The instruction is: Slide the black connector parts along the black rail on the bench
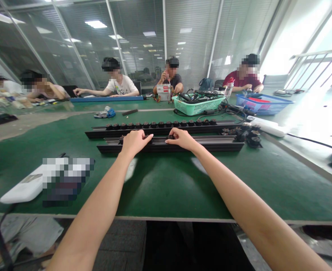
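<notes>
Two long black rails lie across the green table. The nearer rail [202,147] has a grooved metallic channel, and the farther rail [160,131] carries a row of small dark parts [153,124]. My left hand [136,142] is over the left half of the nearer rail, its fingers closed round a small dark part [146,137]. Right of it, my right hand [181,138] pinches another small dark part [170,137] at the channel. Several more such parts [253,140] are piled at the rails' right end.
Behind the rails stand a green basket of cables [195,108] and a blue basket [267,107]. A white device [27,186] lies front left, a white power strip [267,126] right. Several people sit across the table.
</notes>
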Tool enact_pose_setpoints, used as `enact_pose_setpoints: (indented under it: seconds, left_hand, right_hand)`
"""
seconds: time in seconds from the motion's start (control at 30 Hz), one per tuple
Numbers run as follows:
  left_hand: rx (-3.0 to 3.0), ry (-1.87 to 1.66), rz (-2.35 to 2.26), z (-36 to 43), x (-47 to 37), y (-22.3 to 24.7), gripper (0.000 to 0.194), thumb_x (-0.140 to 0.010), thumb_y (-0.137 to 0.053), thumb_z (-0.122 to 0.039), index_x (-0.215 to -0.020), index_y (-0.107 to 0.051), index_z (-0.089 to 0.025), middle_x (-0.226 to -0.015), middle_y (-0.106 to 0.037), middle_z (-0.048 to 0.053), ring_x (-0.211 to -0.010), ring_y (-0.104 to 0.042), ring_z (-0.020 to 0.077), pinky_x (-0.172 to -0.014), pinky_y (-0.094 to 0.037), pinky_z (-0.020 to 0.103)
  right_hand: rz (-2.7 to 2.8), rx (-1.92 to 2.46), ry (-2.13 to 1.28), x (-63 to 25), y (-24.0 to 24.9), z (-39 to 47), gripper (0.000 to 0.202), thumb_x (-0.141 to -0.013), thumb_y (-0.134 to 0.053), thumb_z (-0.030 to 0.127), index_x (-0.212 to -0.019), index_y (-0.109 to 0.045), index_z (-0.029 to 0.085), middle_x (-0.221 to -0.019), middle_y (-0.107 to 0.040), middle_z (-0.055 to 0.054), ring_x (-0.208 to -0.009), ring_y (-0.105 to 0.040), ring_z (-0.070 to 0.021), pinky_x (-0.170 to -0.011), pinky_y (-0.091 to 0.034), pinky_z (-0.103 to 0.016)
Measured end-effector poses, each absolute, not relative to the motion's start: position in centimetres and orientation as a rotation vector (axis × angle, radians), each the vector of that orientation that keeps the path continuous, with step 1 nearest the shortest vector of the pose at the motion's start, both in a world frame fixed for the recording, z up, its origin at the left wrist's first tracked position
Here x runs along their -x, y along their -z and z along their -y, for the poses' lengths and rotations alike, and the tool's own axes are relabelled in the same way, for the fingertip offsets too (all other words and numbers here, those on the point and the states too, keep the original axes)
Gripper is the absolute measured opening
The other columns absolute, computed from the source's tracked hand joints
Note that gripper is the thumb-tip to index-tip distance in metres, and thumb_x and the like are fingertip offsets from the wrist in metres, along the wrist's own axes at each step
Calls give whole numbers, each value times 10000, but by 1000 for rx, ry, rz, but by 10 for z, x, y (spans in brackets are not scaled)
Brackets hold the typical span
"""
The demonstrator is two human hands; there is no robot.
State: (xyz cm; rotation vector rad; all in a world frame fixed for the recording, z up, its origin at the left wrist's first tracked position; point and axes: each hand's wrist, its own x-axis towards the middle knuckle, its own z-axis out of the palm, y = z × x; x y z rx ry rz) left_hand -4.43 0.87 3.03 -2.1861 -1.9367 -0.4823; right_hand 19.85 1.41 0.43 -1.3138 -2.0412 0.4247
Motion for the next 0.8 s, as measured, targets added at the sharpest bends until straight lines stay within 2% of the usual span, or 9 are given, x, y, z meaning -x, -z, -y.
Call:
enact_pose_setpoints:
  seconds: [0.27, 0.8]
  left_hand:
    - [2189, 486, 1935, -7, 44, -31, 539, -929, -465, -702, -893, -698, -217, -950, -760, 124, -944, -718, 320, -816, -530, 393]
    - [2193, 492, 1937, -8, 43, -31, 522, -930, -486, -679, -884, -706, -208, -919, -754, 116, -917, -716, 314, -812, -528, 390]
  right_hand:
    - [2024, 1334, -399, -195, 0, -17, 249, -784, -699, 394, -878, -536, 230, -770, -594, 52, -759, -560, -166, -845, -333, -323]
    - [2034, 1366, -320, -195, 0, -16, 238, -756, -662, 350, -844, -472, 238, -800, -612, 24, -769, -547, -185, -824, -317, -323]
